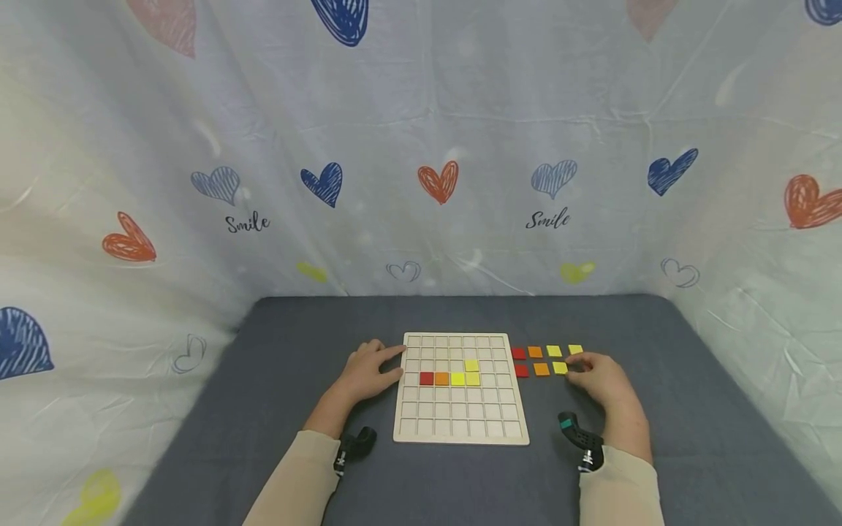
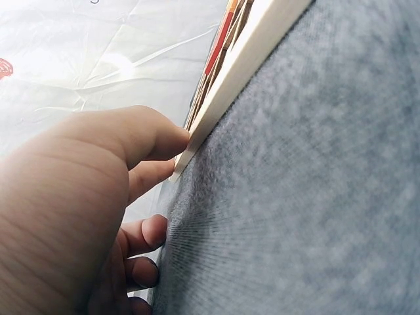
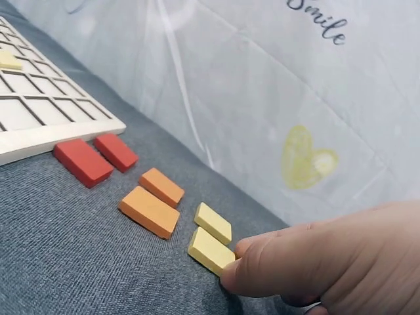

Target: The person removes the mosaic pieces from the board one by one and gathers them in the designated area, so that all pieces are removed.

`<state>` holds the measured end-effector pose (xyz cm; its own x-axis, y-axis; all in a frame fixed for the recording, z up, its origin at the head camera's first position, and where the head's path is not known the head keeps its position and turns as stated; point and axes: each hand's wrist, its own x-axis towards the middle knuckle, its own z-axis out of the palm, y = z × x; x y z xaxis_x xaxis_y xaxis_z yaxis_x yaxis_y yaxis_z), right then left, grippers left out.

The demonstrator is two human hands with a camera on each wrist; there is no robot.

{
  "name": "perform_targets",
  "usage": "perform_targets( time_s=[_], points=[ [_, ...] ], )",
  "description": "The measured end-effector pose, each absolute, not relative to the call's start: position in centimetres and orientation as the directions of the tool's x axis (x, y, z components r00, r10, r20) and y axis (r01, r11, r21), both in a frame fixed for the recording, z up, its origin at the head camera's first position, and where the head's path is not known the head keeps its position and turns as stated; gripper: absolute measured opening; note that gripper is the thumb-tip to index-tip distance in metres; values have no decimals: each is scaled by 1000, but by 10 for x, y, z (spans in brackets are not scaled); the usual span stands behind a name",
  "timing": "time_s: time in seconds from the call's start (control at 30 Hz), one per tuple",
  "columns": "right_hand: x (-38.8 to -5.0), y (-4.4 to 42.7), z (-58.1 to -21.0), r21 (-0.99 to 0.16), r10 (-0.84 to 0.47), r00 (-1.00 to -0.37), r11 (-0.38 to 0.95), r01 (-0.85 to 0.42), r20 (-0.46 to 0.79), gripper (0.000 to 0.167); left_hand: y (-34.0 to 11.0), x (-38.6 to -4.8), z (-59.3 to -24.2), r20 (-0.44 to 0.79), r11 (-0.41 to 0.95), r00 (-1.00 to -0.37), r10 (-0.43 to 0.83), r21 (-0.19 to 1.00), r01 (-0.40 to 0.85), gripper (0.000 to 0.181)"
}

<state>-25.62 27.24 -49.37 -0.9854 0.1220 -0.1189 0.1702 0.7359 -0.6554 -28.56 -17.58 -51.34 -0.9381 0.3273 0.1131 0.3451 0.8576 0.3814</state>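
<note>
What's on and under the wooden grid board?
On the wooden grid board, left to right, sit a red tile, an orange tile and two yellow tiles in a row, with a third yellow tile directly behind the last. The board covers whatever lies beneath.

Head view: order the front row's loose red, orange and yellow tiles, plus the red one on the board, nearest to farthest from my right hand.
1. Front yellow tile: at the right hand's fingertips.
2. Front orange tile: just left of the yellow.
3. Front red tile: beside the board's right edge.
4. Inset red tile: toward the board's left side.
</note>
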Motion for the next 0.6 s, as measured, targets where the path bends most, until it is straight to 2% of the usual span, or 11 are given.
perform_targets(
  time_s=[0.33, 0.6],
  points=[
    [-255, 270, -483, -685, 110, -992, 718, 119, -57, 38, -176, -285, -514, 118, 859, -940, 321, 382, 342, 51],
    [-254, 243, -459, -692, 79, -996, 721, 37, 29, 38, -176, -287, -515, 124, 860, -939, 321, 378, 344, 51]
  ],
)
